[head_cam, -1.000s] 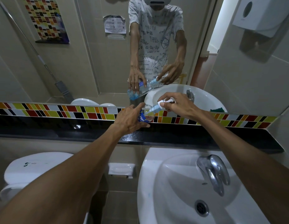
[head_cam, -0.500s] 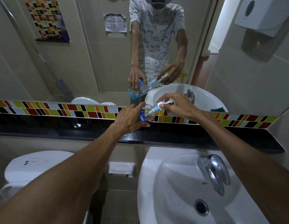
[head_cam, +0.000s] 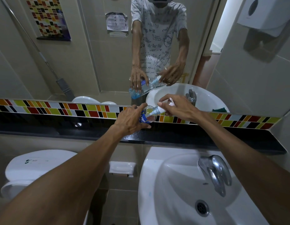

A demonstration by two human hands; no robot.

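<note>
Left hand (head_cam: 131,122) grasps the body of a clear bottle (head_cam: 148,116), and the right hand (head_cam: 180,108) pinches its white pump top (head_cam: 160,109). The bottle is tilted, neck toward the right, held in the air just above the black ledge (head_cam: 222,135) and in front of the coloured tile strip (head_cam: 59,108). The blue label shows the white letters "SOF"; the rest is hidden by fingers. Below the ledge are a white sink (head_cam: 145,184) with a chrome tap (head_cam: 215,171), a wall soap dish (head_cam: 122,168) and, at left, a toilet cistern (head_cam: 35,163). The mirror (head_cam: 92,62) behind reflects the person, both hands and a posted notice (head_cam: 117,21) too small to read. A paper dispenser (head_cam: 267,13) hangs on the right wall. Versus a second ago: same grips, bottle in about the same spot and tilt.
</note>
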